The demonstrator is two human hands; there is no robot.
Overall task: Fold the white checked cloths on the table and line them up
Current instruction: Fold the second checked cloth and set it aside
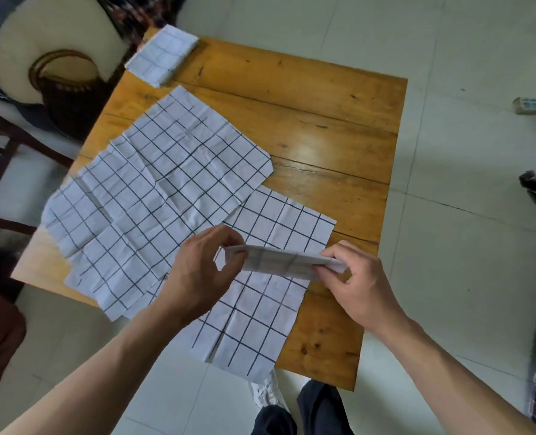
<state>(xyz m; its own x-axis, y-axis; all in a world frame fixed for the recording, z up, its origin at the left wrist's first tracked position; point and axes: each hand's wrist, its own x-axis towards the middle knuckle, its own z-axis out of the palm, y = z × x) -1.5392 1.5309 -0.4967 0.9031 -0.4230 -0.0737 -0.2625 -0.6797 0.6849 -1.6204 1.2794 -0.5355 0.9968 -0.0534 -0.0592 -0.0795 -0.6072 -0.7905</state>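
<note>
Your left hand (pixel 202 271) pinches the left end of a folded white checked cloth (pixel 284 262), and your right hand (pixel 359 287) pinches its right end between thumb and fingers, so the narrow strip is held level in the air between them, above the near part of the wooden table (pixel 339 120). At the far left, a dark wooden chair (pixel 6 158) stands beside the table, with a woven basket (pixel 69 86) beyond it. On the left half of the tabletop several unfolded checked cloths (pixel 153 189) lie flat and overlapping, creased. One already folded cloth (pixel 161 54) sits at the far left corner. Directly under your hands, another open checked cloth (pixel 260 318) overhangs the near edge. At the far right, a small box (pixel 532 105) lies on the tiled floor (pixel 464 246).
</note>
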